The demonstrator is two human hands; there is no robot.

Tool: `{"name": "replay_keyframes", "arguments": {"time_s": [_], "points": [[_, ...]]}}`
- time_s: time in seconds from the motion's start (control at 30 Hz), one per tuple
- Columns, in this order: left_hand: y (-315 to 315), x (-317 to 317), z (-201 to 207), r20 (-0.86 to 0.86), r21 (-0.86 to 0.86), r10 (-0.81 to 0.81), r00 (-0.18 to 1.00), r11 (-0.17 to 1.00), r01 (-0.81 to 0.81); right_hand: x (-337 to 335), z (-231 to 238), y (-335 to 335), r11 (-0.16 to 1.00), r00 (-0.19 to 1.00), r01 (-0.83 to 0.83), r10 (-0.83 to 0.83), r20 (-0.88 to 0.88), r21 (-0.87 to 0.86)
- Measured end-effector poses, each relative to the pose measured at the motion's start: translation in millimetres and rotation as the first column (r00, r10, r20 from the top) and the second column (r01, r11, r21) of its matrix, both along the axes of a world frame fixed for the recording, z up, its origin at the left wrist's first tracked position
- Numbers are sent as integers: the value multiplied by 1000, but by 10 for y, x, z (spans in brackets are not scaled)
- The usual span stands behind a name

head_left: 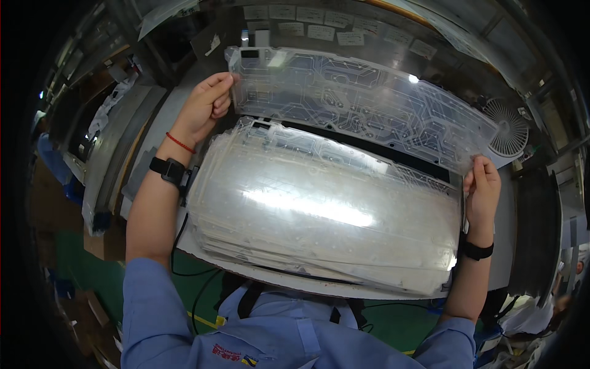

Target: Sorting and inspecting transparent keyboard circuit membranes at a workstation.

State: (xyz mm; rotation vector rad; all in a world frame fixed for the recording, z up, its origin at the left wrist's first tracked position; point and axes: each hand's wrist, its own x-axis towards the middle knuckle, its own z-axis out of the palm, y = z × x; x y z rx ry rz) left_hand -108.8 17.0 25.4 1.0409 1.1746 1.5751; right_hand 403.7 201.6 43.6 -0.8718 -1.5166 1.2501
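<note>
Between my two hands a clear plastic sheet printed with circuit lines (362, 101) is stretched out, tilted up beyond the stack. My left hand (209, 101) pinches its left end between thumb and fingers. At the sheet's right end my right hand (482, 184) has its fingers closed on the lower corner. Nearer to me lies a thick stack of similar clear sheets (319, 203), its edges uneven and its top glaring with reflected light. A dark strip (381, 147) shows in the gap between the held sheet and the stack.
A white table (501, 246) bears the stack. A small round fan (507, 126) stands at the far right. Paper notes (319, 31) hang on the panel behind. More piled sheets (123, 141) lie to the left. Black cables (184, 264) hang by the table's front left.
</note>
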Motion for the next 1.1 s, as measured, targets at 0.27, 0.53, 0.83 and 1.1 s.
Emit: {"name": "replay_keyframes", "arguments": {"time_s": [0.27, 0.53, 0.83, 1.1], "points": [[28, 184, 44, 25, -45, 120, 992, 992, -118, 0, -17, 44, 999, 1000, -18, 19, -17, 50], [42, 247, 57, -64, -104, 91, 994, 990, -97, -37, 6, -15, 998, 998, -54, 53, 33, 32], [36, 159, 11, -51, -178, 6, 999, 984, -15, -45, 17, -20, 999, 999, -45, 45, 25, -5], [83, 138, -43, 70, -100, 192, 979, 978, -185, -19, -20, -26, 996, 925, -84, 90, 369, -32]]}}
